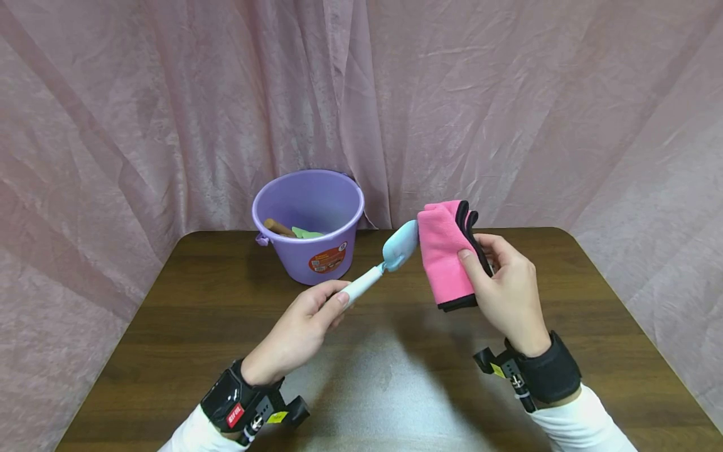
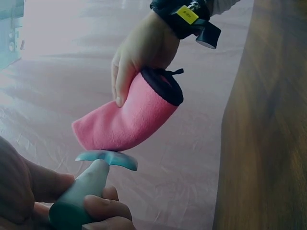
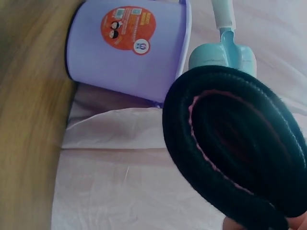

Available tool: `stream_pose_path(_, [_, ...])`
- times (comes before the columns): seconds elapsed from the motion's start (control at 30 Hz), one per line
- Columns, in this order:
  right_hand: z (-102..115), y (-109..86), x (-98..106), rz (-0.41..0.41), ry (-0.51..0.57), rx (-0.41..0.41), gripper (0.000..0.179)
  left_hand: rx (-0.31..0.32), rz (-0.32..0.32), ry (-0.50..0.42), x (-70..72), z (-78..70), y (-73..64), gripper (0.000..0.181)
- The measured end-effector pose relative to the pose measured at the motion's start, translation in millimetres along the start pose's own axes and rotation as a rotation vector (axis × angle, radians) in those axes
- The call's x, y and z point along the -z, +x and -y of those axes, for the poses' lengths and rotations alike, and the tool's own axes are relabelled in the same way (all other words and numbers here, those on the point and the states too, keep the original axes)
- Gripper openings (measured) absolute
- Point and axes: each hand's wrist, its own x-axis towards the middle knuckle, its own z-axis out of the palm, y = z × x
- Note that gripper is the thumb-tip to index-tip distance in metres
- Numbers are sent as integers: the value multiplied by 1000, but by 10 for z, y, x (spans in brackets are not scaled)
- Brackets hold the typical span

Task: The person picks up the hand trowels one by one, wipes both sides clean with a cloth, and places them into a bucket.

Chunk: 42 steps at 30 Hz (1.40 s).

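Observation:
My left hand (image 1: 305,320) grips the pale handle of a small light-blue garden trowel (image 1: 401,245), its blade pointing up and to the right. In my right hand (image 1: 511,289) is a folded pink cloth (image 1: 444,254) with black edging, pinched between thumb and fingers. The trowel's blade tip is right at the cloth's left side in the head view. From the left wrist view, the blade (image 2: 122,160) lies just below the cloth's lower edge (image 2: 112,139). The cloth's rolled black-edged end (image 3: 180,129) fills much of the right wrist view and covers part of the blade.
A purple bucket (image 1: 282,254) with a red-orange label stands at the back of the brown wooden table (image 1: 186,326). Inside it lie a thing with a wooden handle (image 1: 278,227) and something light green (image 1: 307,233). A pink curtain (image 1: 480,113) hangs behind the table.

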Motion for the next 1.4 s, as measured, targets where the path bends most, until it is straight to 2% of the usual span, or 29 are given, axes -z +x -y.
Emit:
stream_pose_path(0.33, [81,-31,-26,-56,-26,300,26,4,20,-41,-9,3,12,28])
stream_pose_path(0.67, [162,-56,-74,-44,-24,509,28,43,27,-121,-10,-5,20,29])
stream_pose_path(0.97, [200,-52,-92,-41,-85,665,29,62,31,-168,-2,-10,19,27])
stream_pose_path(1.17, [226,-36,-85,-54,-83,709,33,55,39,-194,-6,-23,22,30])
stream_pose_path(1.4, [196,-40,-71,-82,-90,606,31,54,32,-217,-6,-27,16,29])
